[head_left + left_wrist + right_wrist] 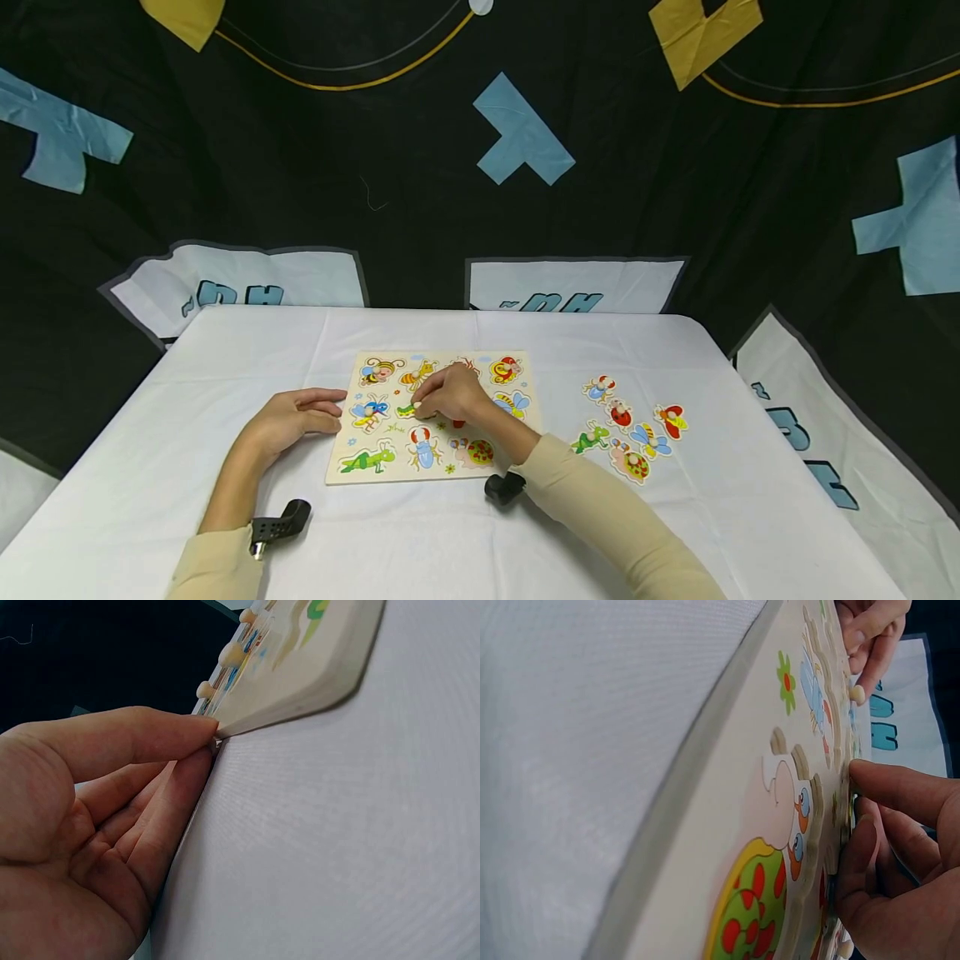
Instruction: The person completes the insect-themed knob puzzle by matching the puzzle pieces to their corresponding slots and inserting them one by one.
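Observation:
A wooden puzzle board with cartoon insects lies on the white table. My left hand is at its left side, fingers fairly straight, the fingertips touching the board's edge. Reaching over the middle of the board, my right hand pinches a small green caterpillar puzzle piece with thumb and index finger. The piece's knob is hidden by the fingers in the right wrist view. A ladybird-like picture with green and red spots shows in an outlined recess near the board's front edge.
Several loose knobbed pieces lie right of the board, among them a ladybird, a green grasshopper, a blue-winged insect and a red-and-yellow insect. A black curtain hangs behind the table.

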`<state>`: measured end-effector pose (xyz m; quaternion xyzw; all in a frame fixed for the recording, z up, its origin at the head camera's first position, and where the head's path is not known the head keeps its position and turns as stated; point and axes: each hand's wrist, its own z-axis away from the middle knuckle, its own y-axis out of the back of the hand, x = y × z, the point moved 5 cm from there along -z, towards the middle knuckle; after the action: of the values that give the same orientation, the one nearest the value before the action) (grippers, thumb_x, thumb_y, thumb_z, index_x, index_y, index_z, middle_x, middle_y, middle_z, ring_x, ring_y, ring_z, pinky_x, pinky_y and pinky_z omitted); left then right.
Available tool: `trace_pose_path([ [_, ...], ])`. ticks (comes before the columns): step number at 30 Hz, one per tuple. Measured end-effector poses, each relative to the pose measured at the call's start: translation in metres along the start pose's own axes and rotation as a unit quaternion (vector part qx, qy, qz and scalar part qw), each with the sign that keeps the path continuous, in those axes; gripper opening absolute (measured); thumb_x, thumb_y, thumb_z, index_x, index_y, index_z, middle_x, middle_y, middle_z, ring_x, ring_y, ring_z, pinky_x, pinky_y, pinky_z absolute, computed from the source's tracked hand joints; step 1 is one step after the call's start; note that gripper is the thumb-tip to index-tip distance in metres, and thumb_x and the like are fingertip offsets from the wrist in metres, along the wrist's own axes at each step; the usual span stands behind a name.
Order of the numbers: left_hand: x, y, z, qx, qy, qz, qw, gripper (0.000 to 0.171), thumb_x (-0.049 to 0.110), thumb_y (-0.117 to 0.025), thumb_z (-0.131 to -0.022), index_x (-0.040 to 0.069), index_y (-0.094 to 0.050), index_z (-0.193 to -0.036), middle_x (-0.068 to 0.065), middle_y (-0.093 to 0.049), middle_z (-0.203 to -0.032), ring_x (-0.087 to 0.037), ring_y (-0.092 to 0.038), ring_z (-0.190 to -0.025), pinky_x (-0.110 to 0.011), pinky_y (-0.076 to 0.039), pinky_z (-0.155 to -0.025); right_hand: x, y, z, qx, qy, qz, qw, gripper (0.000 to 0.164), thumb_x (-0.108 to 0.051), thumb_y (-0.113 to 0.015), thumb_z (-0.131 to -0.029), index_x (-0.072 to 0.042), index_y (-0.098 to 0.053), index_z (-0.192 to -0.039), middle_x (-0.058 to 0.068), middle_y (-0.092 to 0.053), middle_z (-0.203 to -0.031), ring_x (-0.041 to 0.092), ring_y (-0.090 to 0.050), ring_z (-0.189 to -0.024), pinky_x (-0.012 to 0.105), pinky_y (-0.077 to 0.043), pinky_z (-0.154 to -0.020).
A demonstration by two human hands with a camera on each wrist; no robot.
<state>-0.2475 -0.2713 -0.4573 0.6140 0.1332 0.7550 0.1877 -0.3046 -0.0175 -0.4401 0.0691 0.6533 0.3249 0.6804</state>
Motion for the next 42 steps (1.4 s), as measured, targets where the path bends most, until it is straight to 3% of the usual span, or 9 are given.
trace_pose_path([
  [20,-0.0004,-0.0001,-0.0005,0.004,0.002,-0.009,1.0000,0.064,0.015,-0.082,-0.080,0.002,-0.060,-0.139,-0.003,-0.074,-0.104,-0.007,-0.065,-0.093,-0.018,-0.046,-0.082,0.0043,-0.0008,-0.0004,-0.004,0.001,0.006,1.000,0.010,-0.008,-0.088,-0.075,-0.013,-0.081,-0.080,-0.003,-0.074,-0.079,0.008,-0.055,-0.065,0.021,-0.041,-0.053],
  [28,-0.0020,-0.0004,-0.0002,0.011,0.009,-0.019,0.9997,0.064,0.015,-0.082,-0.081,0.003,-0.060,-0.139,-0.003,-0.074,-0.103,-0.008,-0.064,-0.093,-0.019,-0.045,-0.082,0.0054,0.0000,-0.0016,-0.025,-0.005,0.028,0.999,0.010,-0.013,-0.088,-0.075,-0.017,-0.081,-0.083,-0.007,-0.073,-0.083,0.008,-0.052,-0.064,0.022,-0.038,-0.049],
  [42,0.0002,0.0002,0.0011,0.004,0.003,-0.012,0.9999,0.064,0.014,-0.082,-0.081,0.002,-0.059,-0.140,-0.004,-0.074,-0.104,-0.007,-0.065,-0.092,-0.018,-0.046,-0.081,0.0056,0.0033,-0.0008,-0.034,-0.015,0.032,0.999,0.011,-0.014,-0.087,-0.076,-0.019,-0.083,-0.086,-0.007,-0.075,-0.087,0.008,-0.059,-0.072,0.021,-0.045,-0.059],
])
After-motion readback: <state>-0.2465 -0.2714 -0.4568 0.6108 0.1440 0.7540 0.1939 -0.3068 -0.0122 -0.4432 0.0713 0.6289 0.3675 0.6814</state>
